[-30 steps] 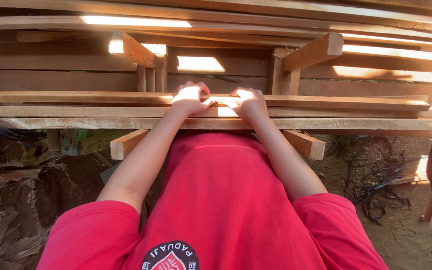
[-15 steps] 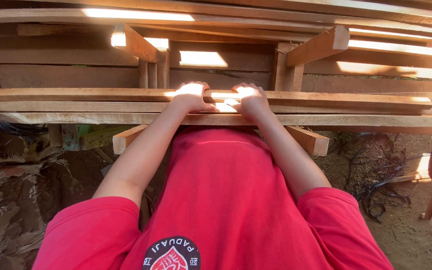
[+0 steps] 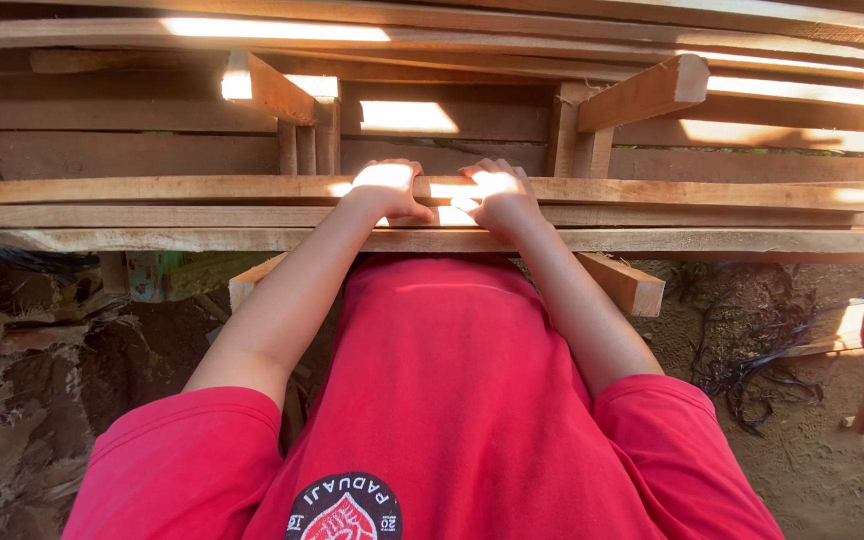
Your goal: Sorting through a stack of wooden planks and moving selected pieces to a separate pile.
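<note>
Sunlight stripes rough planks stacked on a wooden rack (image 3: 642, 95) above bare dirt ground (image 3: 812, 460), where the left hand (image 3: 389, 189) and right hand (image 3: 497, 192) both curl over a long plank (image 3: 712, 192) on top, glare washing out their fingers.

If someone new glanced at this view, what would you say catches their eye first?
The bright red shirt fills the lower middle. Above it, the left hand and right hand rest side by side on a long wooden plank, sunlit, atop a stack of boards. Tangled dark roots lie on the dirt at right.
</note>
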